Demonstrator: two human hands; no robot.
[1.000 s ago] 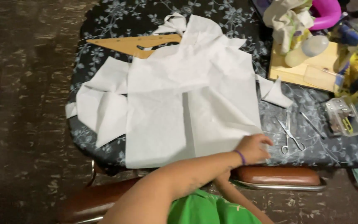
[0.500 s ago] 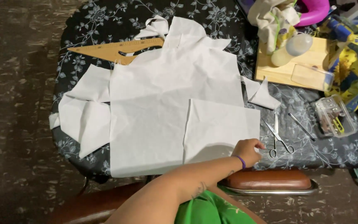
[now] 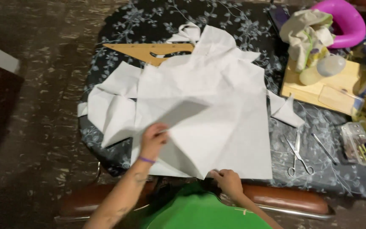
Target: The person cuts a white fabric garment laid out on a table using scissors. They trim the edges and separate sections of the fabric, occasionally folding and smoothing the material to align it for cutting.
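Currently the large sheet of white paper lies spread over the dark floral table, its near edge at the table's front rim, with one corner flap lifted and folded toward the centre.

Risks, as judged from this position:
- Tearing. The paper looks thin; a pull on the raised flap while the opposite corner is pinned could rip it along a crease.
- Unwanted creases. The sheet is already wrinkled at its left side, and dragging it could set further folds.
- Snagging. The scissors lie just beside the sheet's right edge, and the wooden curved ruler is partly under its far edge; either could catch the paper if it slides.

Hand pose:
- Left hand: forearm reaches up from the lower left, wrist with a purple band, fingers closed on the lifted flap near its base.
- Right hand: low at the near edge, knuckles up, fingertips curled down onto the bottom corner; whether it pinches or only presses cannot be told.
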